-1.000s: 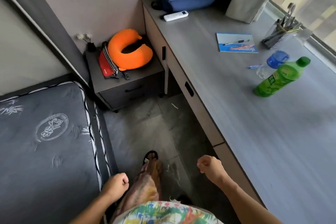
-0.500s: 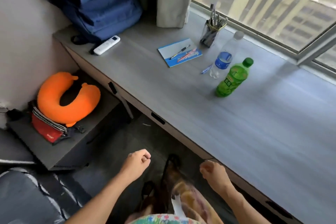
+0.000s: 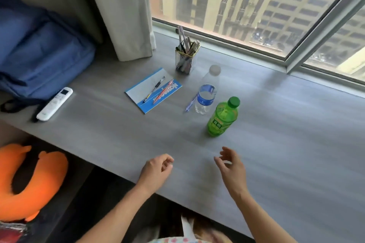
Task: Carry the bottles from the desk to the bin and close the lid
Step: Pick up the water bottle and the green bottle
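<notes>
Two bottles stand upright on the grey counter [image 3: 276, 144], both untouched. The green bottle [image 3: 222, 118], with a green cap, is the nearer one, and the clear bottle [image 3: 206, 94], with a blue label and a pale cap, stands just behind and to the left of it, close beside but apparently not touching. A blue pen [image 3: 191, 103] lies against the clear bottle's left side. The left hand [image 3: 157, 171] hovers over the counter's near edge with its fingers loosely curled and nothing in it. The right hand [image 3: 231, 165] is raised a little further forward, fingers spread and open, empty, just short of the green bottle. Further back, a blue notebook [image 3: 153, 92] carries a black pen and a red pen, and a clear pen holder [image 3: 185, 59] full of pens stands near the window [image 3: 256, 6]. A white remote [image 3: 54, 103] lies at the left beside a blue backpack [image 3: 39, 55], and a grey curtain [image 3: 122, 12] hangs down to the counter. An orange neck pillow [image 3: 25, 181] sits lower at the left. No bin shows in this view.
</notes>
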`<state>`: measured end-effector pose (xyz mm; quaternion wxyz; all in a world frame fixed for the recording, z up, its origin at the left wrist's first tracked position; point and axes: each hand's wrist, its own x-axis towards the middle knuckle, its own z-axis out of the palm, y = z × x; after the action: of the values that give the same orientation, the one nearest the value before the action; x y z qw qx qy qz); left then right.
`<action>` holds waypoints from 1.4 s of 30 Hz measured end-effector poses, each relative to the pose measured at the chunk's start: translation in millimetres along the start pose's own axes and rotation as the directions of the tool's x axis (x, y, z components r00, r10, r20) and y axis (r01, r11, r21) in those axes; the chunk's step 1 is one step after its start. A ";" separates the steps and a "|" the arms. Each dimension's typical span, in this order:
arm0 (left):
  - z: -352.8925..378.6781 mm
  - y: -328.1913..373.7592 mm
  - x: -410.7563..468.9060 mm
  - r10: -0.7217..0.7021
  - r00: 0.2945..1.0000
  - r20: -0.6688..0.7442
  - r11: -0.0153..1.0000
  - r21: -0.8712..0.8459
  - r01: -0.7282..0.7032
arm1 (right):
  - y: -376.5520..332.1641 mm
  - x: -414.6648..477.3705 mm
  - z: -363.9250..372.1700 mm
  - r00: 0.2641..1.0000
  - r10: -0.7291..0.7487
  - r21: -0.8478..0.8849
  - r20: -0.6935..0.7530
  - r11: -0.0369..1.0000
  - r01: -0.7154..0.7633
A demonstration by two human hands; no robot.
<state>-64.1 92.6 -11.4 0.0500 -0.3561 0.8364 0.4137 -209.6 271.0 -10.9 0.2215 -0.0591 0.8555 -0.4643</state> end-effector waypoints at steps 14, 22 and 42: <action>-12.8 25.6 76.0 0.032 0.998 0.058 0.999 -0.023 -0.031 | -37.9 88.1 26.6 0.987 0.066 0.249 -0.148 0.968 -0.027; -25.2 37.9 108.8 0.089 0.994 0.069 0.995 -0.040 -0.086 | -34.6 78.9 27.0 0.978 0.127 0.353 -0.164 0.934 -0.062; -6.5 113.0 210.8 0.301 0.952 0.059 0.946 -0.142 -0.290 | -13.7 34.9 20.1 0.943 0.304 0.430 -0.137 0.876 -0.220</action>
<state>-291.0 16.6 -12.8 -0.0028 -0.2125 0.8485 0.4846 -233.5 237.2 -20.4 0.2028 0.1525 0.7572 -0.6018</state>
